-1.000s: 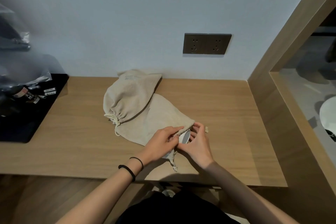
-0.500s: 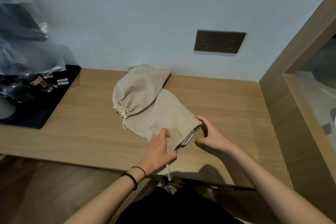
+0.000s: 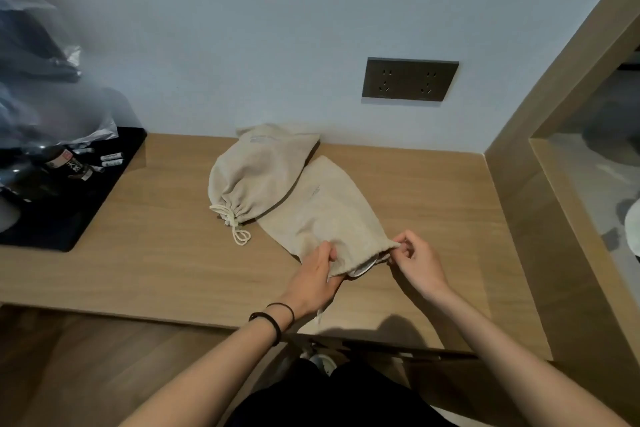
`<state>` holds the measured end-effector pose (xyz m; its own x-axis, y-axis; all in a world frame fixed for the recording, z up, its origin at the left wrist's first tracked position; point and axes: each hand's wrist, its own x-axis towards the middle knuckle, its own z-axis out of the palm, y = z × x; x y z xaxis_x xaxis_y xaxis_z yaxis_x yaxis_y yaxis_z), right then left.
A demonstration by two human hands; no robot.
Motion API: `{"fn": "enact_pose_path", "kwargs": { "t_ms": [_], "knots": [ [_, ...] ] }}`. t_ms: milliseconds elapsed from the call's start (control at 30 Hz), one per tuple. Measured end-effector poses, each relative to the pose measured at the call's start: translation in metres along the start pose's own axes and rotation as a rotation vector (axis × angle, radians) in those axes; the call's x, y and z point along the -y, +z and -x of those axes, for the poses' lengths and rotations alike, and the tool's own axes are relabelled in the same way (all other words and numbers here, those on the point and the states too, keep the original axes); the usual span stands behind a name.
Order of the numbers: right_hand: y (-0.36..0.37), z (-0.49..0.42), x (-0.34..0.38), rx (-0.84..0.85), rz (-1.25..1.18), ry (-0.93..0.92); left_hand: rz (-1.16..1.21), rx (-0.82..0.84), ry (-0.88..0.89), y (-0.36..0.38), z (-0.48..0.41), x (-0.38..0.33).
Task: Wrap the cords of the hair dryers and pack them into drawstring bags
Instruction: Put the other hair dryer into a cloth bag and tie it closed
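Grips the mouth of the open bag [image 3: 322, 215] on the desk [image 3: 156, 253] with the left hand [image 3: 313, 276], pinches its corner with the right hand [image 3: 414, 260]; risks tugging unevenly and spilling the peeking hair dryer [image 3: 363, 270].

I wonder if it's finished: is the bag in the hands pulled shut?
No, the near bag gapes between the left hand and right hand, something pale showing inside.

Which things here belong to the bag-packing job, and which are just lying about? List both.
Job:
- near bag, mouth open, gripped by the left hand and pinched by the right hand
- far bag, drawn shut
- pale object showing in the near bag's mouth

Lying about:
- black tray with small items
- plastic wrapping
- wall socket
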<state>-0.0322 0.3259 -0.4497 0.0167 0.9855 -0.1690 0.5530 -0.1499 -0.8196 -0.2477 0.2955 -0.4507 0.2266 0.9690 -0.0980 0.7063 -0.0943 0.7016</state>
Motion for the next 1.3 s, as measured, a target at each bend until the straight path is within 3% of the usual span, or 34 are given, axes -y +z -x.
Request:
{"fn": "enact_pose_path", "kwargs": {
  "t_ms": [233,467,700,800,900,1033,1167,1300],
  "knots": [
    [-0.027,0.024,-0.018,-0.205,-0.052,0.152,0.002,0.132,-0.009,0.007,-0.046,-0.022],
    [-0.022,0.039,-0.026,-0.132,-0.041,0.184,-0.066,0.002,-0.051,0.018,-0.042,-0.016],
    [-0.022,0.038,-0.014,-0.137,0.004,0.160,0.093,0.074,-0.163,0.008,-0.043,-0.003],
    [-0.029,0.037,-0.001,-0.215,-0.041,0.134,0.095,-0.006,-0.154,-0.007,-0.049,-0.017],
    [-0.038,0.030,0.019,-0.323,-0.106,0.088,0.046,-0.053,-0.035,-0.028,-0.056,-0.042],
    [-0.074,0.010,0.073,-0.525,-0.212,0.004,0.055,-0.231,0.052,-0.074,-0.080,-0.076],
    [-0.123,-0.018,0.129,-0.594,-0.240,-0.146,0.006,-0.378,0.157,-0.131,-0.116,-0.114],
    [-0.150,-0.041,0.162,-0.616,-0.265,-0.241,0.049,-0.421,0.202,-0.171,-0.148,-0.139]
  ]
}}
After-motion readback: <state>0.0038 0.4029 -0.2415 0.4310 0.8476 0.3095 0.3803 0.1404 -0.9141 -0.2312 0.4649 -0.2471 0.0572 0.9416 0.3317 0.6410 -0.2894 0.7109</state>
